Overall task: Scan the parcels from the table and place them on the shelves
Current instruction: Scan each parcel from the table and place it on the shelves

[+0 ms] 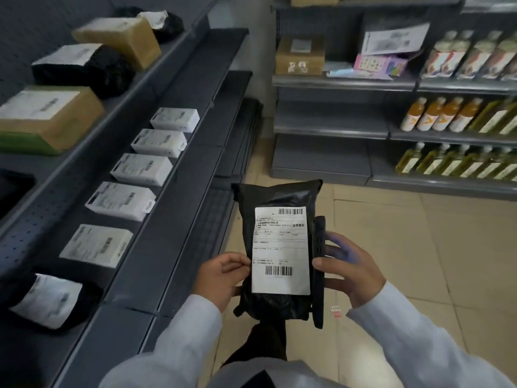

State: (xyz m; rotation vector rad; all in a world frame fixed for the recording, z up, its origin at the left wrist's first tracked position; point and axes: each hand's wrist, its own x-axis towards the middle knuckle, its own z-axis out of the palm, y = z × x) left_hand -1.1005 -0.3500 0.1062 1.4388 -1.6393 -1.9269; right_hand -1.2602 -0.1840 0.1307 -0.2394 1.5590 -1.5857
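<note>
Black parcel (pixel 275 247) held upright above the floor (pixel 405 247) beside shelves (pixel 179 175). Left hand (pixel 221 278) pinches its edge; right hand (pixel 352 273) grips parcel and scanner (pixel 319 264). Label (pixel 281 250) carries two barcodes; print unreadable.

Bare shelf (pixel 179 219) stretch lay open to my left, white boxes (pixel 120 201) crowding the tier behind, black bag (pixel 53 299) blocking its near end
</note>
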